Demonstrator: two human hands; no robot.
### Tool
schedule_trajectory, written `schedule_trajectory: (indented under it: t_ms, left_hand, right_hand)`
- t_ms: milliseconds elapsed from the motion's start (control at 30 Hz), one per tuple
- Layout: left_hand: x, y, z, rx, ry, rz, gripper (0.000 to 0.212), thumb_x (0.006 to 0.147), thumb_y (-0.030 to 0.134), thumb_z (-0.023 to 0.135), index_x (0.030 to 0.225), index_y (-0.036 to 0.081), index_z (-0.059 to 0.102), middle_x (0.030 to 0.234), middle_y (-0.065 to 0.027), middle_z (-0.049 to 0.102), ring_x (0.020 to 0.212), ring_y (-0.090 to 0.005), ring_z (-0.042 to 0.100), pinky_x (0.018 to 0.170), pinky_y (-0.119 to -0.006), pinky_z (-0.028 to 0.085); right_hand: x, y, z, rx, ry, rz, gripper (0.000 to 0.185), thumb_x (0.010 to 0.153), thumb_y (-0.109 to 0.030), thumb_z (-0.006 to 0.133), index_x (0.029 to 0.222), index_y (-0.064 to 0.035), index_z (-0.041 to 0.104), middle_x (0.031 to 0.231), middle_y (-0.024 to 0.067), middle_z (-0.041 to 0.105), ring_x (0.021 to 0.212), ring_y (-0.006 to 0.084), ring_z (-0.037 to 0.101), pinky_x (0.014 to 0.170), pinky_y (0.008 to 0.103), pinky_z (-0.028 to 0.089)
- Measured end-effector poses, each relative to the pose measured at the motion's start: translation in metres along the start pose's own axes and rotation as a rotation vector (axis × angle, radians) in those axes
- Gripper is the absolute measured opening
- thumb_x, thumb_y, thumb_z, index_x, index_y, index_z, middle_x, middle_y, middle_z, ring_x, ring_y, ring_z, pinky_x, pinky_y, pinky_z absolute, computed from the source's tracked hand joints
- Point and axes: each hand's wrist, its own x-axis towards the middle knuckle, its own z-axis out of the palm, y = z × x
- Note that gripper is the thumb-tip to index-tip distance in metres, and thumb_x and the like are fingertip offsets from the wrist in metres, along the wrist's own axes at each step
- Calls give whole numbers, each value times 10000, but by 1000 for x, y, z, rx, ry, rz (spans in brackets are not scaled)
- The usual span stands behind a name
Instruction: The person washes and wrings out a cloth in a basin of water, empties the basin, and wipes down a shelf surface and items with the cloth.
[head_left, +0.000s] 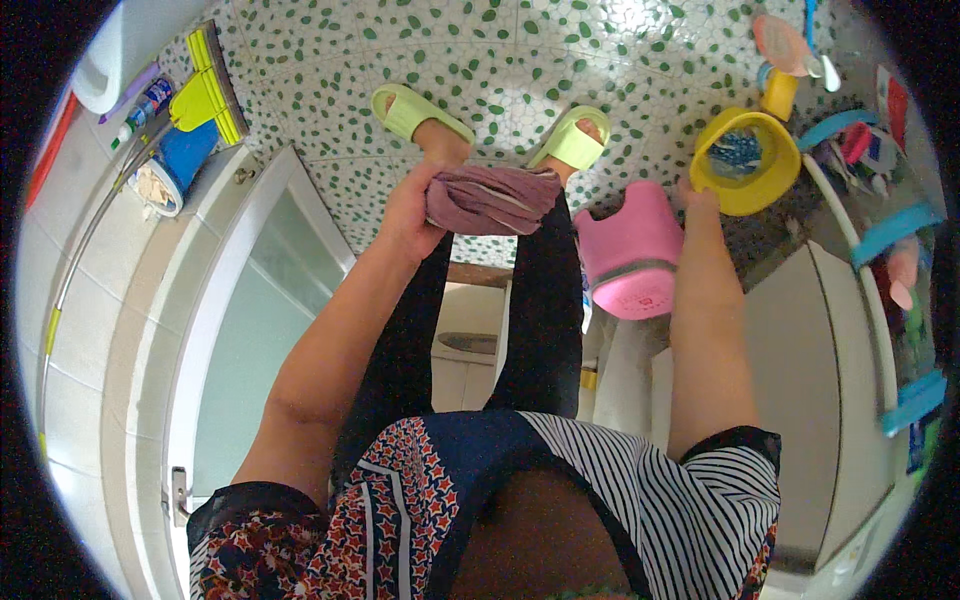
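Observation:
My left hand (414, 214) grips a folded mauve cloth (491, 199), held out above my feet in light green slippers (418, 114). The cloth is layered into a thick band with a pale stripe. At the near left edge of a round yellow plastic container (784, 169) is my right hand (701, 196). Its fingers are small and partly hidden there, so I cannot tell whether they grip the edge. Blue-and-white patterned material shows inside the container. A pink plastic stool (630, 232) lies just left of my right forearm, its round seat facing me.
A yellow-green sponge mop (206, 97) leans at the left beside a blue bin (184, 161) and a bottle (150, 101). A frosted-glass door (255, 300) stands along the left. On the right is a rack with blue bands (900, 232) holding toiletries. The pebble-patterned floor (322, 97) is shiny.

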Motion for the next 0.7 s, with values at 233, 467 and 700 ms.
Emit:
schedule_trajectory:
  t_ms: [233, 467, 700]
  left_hand:
    - [19, -14, 8, 30, 5, -44, 193, 865, 219, 531, 949, 47, 560, 887, -75, 612, 822, -194, 600, 760, -338, 501]
    - [25, -23, -11, 26, -78, -30, 145, 862, 174, 527, 931, 47, 536, 878, -84, 602, 798, -195, 598, 750, -340, 498]
    - [-15, -12, -30, 9, -120, 69, 154, 856, 183, 537, 929, 48, 523, 867, -72, 597, 783, -193, 595, 747, -351, 499]
  right_hand:
    - [73, 6, 5, 498, -422, 187, 371, 893, -232, 529, 1206, -39, 487, 653, 19, 514, 542, 120, 490, 495, 251, 417]
    - [36, 23, 27, 564, -768, 204, 374, 866, -161, 503, 1204, -10, 457, 664, 18, 520, 492, 91, 435, 443, 223, 381]
    - [-63, 103, 16, 425, -781, 404, 119, 852, -123, 482, 907, -33, 538, 629, 28, 470, 517, 126, 414, 448, 248, 371]
